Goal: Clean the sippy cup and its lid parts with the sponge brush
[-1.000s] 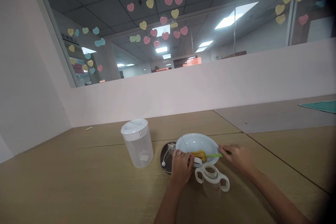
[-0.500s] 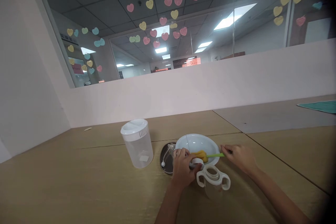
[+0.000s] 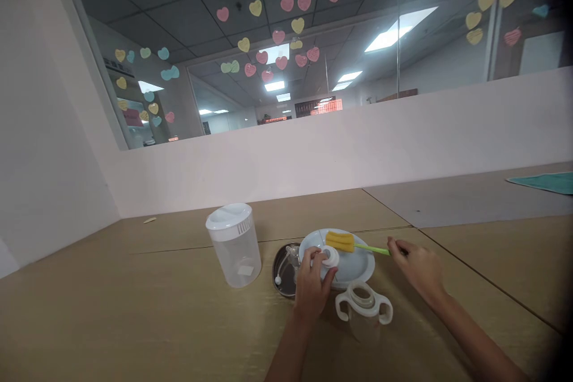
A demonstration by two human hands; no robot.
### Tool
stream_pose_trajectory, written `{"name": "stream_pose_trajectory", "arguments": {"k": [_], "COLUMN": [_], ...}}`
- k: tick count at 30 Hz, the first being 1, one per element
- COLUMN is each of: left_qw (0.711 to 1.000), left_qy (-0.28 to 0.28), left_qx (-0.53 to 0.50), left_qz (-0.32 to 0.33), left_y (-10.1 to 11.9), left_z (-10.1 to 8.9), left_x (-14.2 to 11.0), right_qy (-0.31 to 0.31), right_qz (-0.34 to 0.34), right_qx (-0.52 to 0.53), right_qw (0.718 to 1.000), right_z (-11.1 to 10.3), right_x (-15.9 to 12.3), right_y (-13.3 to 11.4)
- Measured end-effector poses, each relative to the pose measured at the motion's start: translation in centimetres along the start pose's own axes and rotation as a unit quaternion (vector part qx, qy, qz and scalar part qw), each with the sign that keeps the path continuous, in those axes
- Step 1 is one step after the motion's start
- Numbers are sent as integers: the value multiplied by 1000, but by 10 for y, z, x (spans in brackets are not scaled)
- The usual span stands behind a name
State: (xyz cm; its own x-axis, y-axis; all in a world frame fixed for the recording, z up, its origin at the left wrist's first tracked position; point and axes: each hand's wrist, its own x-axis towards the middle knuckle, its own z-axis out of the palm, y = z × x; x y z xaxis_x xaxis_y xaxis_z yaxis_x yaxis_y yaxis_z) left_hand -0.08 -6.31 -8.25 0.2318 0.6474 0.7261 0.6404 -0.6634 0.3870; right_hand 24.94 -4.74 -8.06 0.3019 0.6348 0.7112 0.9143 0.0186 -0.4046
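My left hand [image 3: 312,282] is closed round a white bottle collar [image 3: 331,256], its round opening showing, over the left part of a white bowl [image 3: 367,262]. My right hand [image 3: 418,265] grips the green handle of a sponge brush [image 3: 340,242]. The brush's yellow sponge head is above the bowl, beside the collar and apart from it. In front of the bowl stands a clear baby bottle [image 3: 363,304] with two white handles and an uncovered mouth. Partly behind my left hand, a dark round dish [image 3: 282,286] holds a clear part and a thin tube with a white end.
A translucent pitcher [image 3: 235,250] with a white lid stands left of the dish. A teal cloth [image 3: 546,181] lies at the far right of the wooden table [image 3: 156,310]. Behind the table, a white wall [image 3: 313,161] rises to a window with heart-shaped notes.
The sponge head has moved up and away from the collar, as my right hand shifted slightly right. My left hand has raised and turned the collar so its opening shows.
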Motion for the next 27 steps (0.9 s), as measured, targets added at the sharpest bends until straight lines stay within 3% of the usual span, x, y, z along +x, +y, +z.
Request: {"name": "stream_pose_trajectory", "arguments": {"k": [5, 12, 19, 23, 27], "left_qw": [991, 977, 970, 991, 996], "left_qy": [79, 97, 115, 56, 39], "left_qx": [-67, -175, -189, -105, -60], "left_qz": [-83, -78, -98, -68, -53], "left_y": [-6, 2, 0, 2, 4], "left_z": [1, -1, 3, -3, -4], "left_x": [5, 6, 2, 2, 2], "right_qy": [-24, -55, -55, -17, 123], "right_qz": [14, 0, -20, -62, -122], "right_qx": [77, 148, 146, 133, 63], "right_qw": [997, 988, 988, 989, 983], "right_z": [0, 5, 12, 11, 7], "right_x": [-2, -6, -9, -9, -6], "right_y": [-4, -11, -9, -8, -6]}}
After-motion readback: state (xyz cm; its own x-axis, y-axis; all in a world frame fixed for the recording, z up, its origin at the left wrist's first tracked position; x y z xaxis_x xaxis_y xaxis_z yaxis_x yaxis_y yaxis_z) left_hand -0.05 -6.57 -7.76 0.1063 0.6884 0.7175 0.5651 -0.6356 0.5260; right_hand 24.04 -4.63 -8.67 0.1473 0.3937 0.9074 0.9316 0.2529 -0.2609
